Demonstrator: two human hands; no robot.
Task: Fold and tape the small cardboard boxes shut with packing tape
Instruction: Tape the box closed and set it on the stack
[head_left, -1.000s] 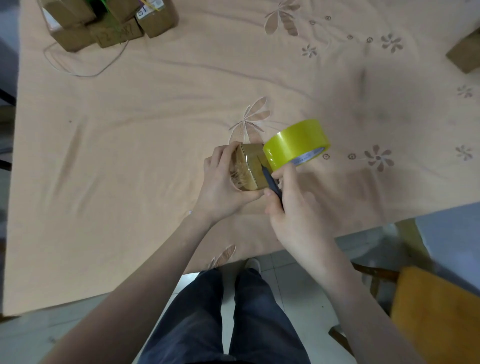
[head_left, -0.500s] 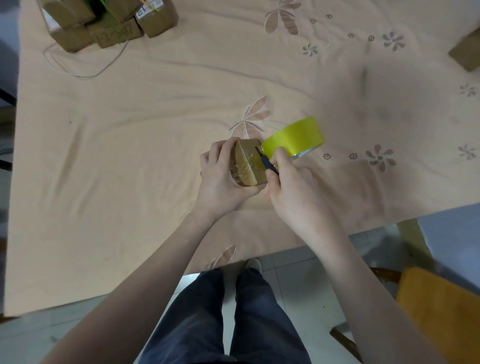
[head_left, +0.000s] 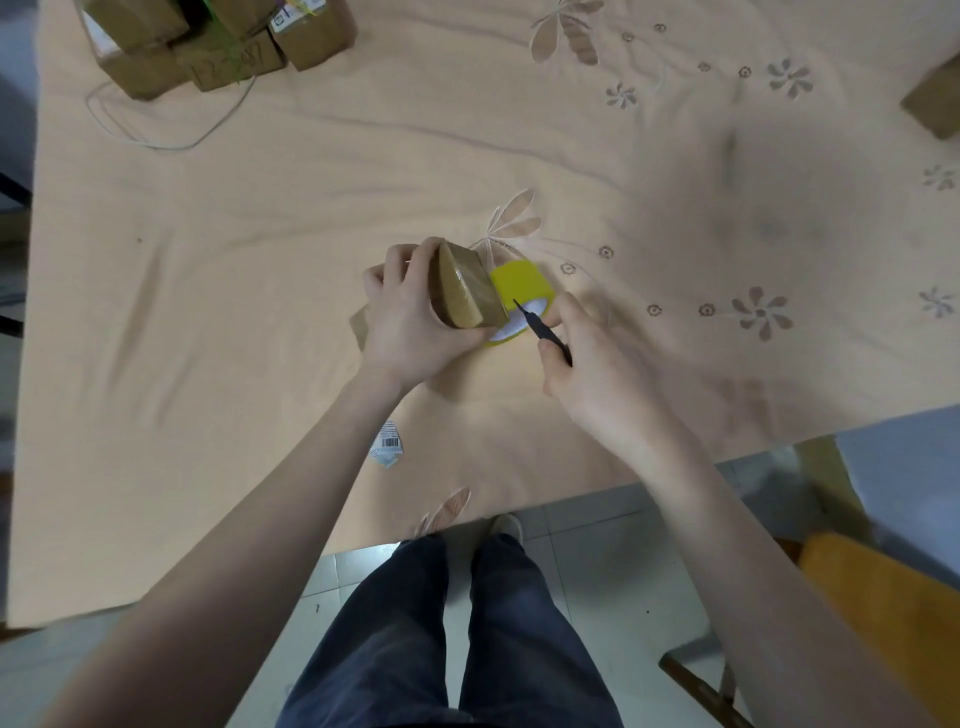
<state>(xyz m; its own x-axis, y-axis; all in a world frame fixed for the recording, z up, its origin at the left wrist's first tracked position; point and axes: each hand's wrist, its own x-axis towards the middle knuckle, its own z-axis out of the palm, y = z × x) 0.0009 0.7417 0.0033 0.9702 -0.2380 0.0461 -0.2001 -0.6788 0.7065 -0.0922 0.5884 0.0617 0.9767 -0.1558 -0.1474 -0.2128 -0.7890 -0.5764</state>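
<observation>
Centre frame: my left hand (head_left: 415, 322) grips taped cardboard box (head_left: 465, 291); right hand (head_left: 597, 364) holds black blade (head_left: 535, 325) against yellow tape roll (head_left: 519, 283) on bench (head_left: 260, 260).

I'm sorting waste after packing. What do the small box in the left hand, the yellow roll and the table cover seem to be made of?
Small box: brown cardboard, glossy where clear tape seems to wrap it.
Yellow roll: shiny plastic tape, apparently on a white core.
Table cover: peach fabric, matte, with soft creases and flower motifs.
</observation>
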